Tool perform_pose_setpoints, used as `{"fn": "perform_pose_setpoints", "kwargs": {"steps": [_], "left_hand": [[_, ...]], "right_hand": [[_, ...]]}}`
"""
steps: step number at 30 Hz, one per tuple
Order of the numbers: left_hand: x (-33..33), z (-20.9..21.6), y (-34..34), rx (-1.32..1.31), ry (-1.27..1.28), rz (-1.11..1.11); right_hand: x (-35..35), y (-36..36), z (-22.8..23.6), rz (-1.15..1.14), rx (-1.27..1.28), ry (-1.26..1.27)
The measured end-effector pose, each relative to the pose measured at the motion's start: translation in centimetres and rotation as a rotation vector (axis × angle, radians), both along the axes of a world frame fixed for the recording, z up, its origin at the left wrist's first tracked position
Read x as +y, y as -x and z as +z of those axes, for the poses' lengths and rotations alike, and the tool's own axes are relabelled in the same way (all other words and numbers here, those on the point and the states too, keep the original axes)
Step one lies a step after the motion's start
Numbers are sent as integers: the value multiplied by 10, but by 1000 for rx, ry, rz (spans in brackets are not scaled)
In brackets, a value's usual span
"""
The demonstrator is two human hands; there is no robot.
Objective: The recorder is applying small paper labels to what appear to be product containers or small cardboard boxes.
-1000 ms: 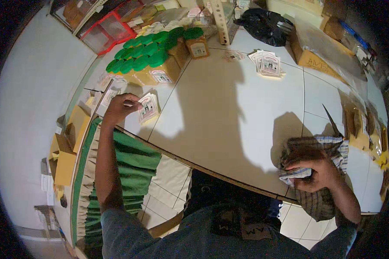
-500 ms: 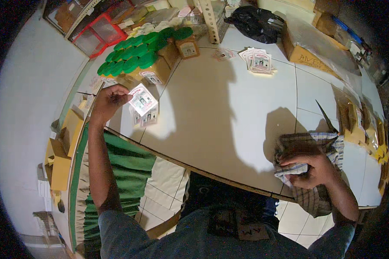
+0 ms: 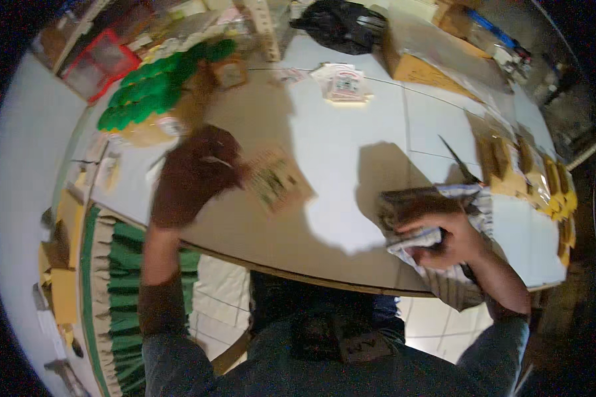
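Note:
My left hand [image 3: 195, 169], blurred and in shadow, pinches a square printed label [image 3: 276, 184] by its left edge, above the white tiled tabletop [image 3: 331, 198]. Behind that hand stand several jars with green lids [image 3: 146, 92], grouped close together. At the right, my right hand [image 3: 444, 231] is closed on a striped cloth [image 3: 467, 284], which is bunched on the table and hangs over the front edge. A dark pointed blade [image 3: 458, 159] sticks out beyond the cloth; its other end is hidden.
A loose stack of labels [image 3: 344, 85] lies at the back middle. Farther back are a black plastic bag [image 3: 341, 28] and a cardboard box [image 3: 430, 73]. Yellow-brown packets [image 3: 526, 175] line the right side. A red-framed bin [image 3: 102, 63] stands at the far left.
My left hand has carried the label to the right, away from the jars and into the shadow. The whole view has shifted, while my right hand keeps hold of the cloth.

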State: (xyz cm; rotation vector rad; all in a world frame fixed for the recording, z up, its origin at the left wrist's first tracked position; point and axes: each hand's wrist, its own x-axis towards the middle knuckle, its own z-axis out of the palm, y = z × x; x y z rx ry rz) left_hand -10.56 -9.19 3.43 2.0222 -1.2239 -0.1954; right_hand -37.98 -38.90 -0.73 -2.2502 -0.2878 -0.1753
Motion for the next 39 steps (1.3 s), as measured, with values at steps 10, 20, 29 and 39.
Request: {"fn": "perform_pose_setpoints", "kwargs": {"steps": [10, 20, 29, 39], "left_hand": [[-44, -80, 115, -245, -1, -361], [-51, -68, 129, -319, -33, -408], [-50, -80, 126, -221, 59, -443], [-49, -78, 126, -235, 54, -465]], "right_hand": [[-18, -7, 8, -292, -203, 81], [20, -22, -19, -62, -121, 587], [-7, -5, -3, -215, -14, 520], [14, -5, 0, -238, 74, 558]]}}
